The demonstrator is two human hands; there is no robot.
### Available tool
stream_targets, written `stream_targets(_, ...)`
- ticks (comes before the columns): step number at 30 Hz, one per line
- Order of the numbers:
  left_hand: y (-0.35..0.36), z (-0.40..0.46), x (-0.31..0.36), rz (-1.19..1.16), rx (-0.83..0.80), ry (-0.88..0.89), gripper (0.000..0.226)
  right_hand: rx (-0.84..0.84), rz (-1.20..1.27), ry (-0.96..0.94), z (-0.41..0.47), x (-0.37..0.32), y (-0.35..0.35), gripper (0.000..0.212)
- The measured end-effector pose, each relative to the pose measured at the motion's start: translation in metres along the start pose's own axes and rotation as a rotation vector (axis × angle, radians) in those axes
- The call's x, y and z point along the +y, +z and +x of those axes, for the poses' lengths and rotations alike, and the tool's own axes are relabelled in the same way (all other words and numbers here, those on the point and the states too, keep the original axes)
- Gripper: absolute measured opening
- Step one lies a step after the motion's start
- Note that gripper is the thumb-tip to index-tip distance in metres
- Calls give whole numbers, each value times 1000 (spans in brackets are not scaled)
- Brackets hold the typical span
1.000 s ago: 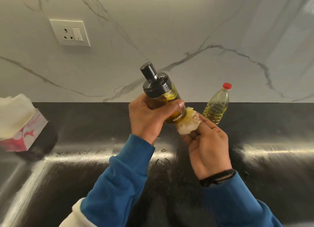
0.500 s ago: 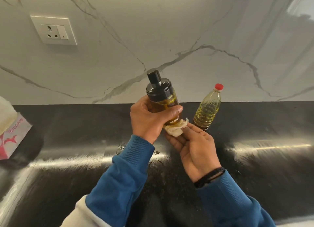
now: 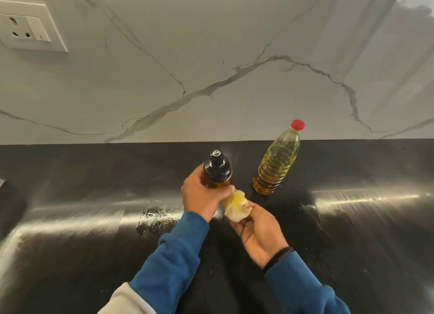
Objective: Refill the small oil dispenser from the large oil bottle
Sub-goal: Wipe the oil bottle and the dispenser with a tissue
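Head view: the small oil dispenser (image 3: pixel 217 171) sits at the centre of the frame, upright, black cap on, amber oil visible through its glass. The left hand (image 3: pixel 203 197) is wrapped round its body, thumb across the front; whether its base touches the black countertop (image 3: pixel 70 184) cannot be told. Just below and right of it, the right hand (image 3: pixel 257 229) pinches a crumpled, oil-stained tissue (image 3: pixel 234 206) in its fingertips, the tissue touching the left thumb. To the right of the dispenser, a little further up the frame, the large oil bottle (image 3: pixel 278 163) stands upright on the countertop with its red cap (image 3: pixel 297 124) on, apart from both hands. A smeared wet patch (image 3: pixel 156 219) shines on the counter left of the blue sleeves. A wall socket (image 3: pixel 25 27) occupies the upper left, on the marble backsplash (image 3: pixel 211 55).
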State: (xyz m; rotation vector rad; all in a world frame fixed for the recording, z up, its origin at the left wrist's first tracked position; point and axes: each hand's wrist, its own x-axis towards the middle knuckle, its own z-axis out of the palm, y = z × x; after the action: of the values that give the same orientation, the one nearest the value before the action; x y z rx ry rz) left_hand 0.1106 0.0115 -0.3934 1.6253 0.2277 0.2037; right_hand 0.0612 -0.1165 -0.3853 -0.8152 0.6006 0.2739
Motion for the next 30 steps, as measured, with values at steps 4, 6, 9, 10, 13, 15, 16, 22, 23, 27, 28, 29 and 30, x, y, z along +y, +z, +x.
stream_targets(4, 23, 20, -28, 72, -8, -67, 51, -3, 44, 49, 40, -2, -7, 30)
stream_targets(6, 34, 32, -39, 96, -15, -92, 56, -10, 67, 69, 56, -7, -8, 30)
stream_targets(9, 49, 48, -52, 124, -21, -120, 58, -8, 100, 79, 76, -14, -10, 31)
stream_targets(10, 54, 53, -55, 143, -18, -124, 61, -5, 107, 83, 82, -16, -10, 32)
stream_targets(13, 64, 65, -62, 178, -18, -146, 66, 23, 140, 100, 100, -22, -9, 34)
stream_targets(15, 71, 71, -63, 169, -22, -163, 65, 34, 152, 110, 109, -26, -9, 34)
stream_targets(16, 73, 74, -64, 167, -19, -166, 65, 35, 151, 117, 113, -28, -10, 34)
stream_targets(22, 84, 83, -65, 181, -17, -188, 62, 52, 149, 141, 132, -38, -12, 32)
stream_targets(23, 85, 84, -65, 185, -15, -192, 62, 55, 147, 145, 133, -40, -12, 32)
stream_targets(27, 89, 87, -66, 199, -24, -195, 62, 71, 142, 167, 139, -43, -12, 32)
stream_targets(28, 90, 87, -67, 209, -27, -199, 62, 75, 141, 172, 141, -43, -12, 32)
stream_targets(29, 90, 87, -68, 215, -27, -203, 61, 74, 142, 178, 142, -43, -12, 33)
stream_targets(30, 91, 88, -69, 219, -25, -202, 62, 77, 144, 184, 143, -43, -12, 33)
